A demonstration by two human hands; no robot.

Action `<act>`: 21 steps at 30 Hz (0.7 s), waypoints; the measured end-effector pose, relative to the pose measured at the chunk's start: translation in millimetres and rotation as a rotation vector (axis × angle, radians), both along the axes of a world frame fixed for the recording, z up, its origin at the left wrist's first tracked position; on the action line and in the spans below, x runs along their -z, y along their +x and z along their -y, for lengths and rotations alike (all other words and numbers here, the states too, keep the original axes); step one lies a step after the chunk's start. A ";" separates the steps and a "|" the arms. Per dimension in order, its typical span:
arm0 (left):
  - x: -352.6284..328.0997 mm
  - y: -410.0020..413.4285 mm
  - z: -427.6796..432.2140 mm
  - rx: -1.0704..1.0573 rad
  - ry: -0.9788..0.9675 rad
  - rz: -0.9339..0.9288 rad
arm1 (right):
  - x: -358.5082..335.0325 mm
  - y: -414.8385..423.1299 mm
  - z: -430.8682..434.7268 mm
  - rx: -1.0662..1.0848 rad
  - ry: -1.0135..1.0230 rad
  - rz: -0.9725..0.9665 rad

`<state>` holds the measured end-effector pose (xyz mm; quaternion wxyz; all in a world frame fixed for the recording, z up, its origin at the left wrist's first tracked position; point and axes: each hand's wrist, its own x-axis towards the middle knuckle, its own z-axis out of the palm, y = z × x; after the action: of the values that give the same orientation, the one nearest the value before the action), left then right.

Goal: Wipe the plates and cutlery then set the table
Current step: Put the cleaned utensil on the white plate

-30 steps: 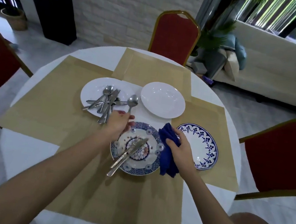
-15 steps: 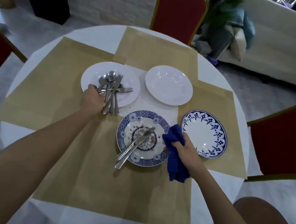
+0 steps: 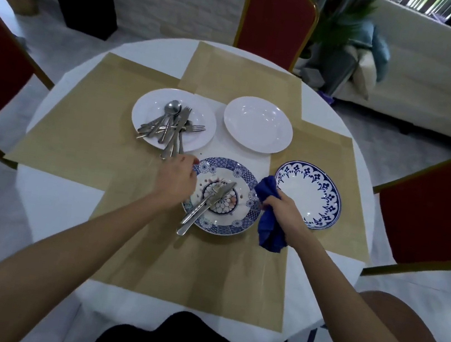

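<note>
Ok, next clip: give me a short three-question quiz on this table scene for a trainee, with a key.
1. True or false: the right hand holds the blue cloth.
2. Which plate has a knife on it? A) the empty white one; B) the patterned plate nearest the person; C) the blue-rimmed one on the right.
3. Fill the gap: the heap of cutlery lies on a plate whose colour is plain ___.
Key: 1 true; 2 B; 3 white.
</note>
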<state>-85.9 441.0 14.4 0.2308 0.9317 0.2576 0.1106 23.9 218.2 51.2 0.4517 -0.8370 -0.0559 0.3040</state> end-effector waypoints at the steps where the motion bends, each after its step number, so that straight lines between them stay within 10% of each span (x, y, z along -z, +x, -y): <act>1: 2.6 -4.7 11.2 0.031 -0.017 -0.011 | -0.1 0.8 1.6 -0.070 -0.100 0.082; 21: 26.1 -19.5 65.2 0.074 0.086 -0.347 | 69.5 -33.6 32.4 -0.624 -0.603 0.744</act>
<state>-105.5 375.8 -11.7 0.1466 0.9548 0.2540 -0.0493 -9.7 185.8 -18.3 0.0317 -0.9233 -0.3665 0.1104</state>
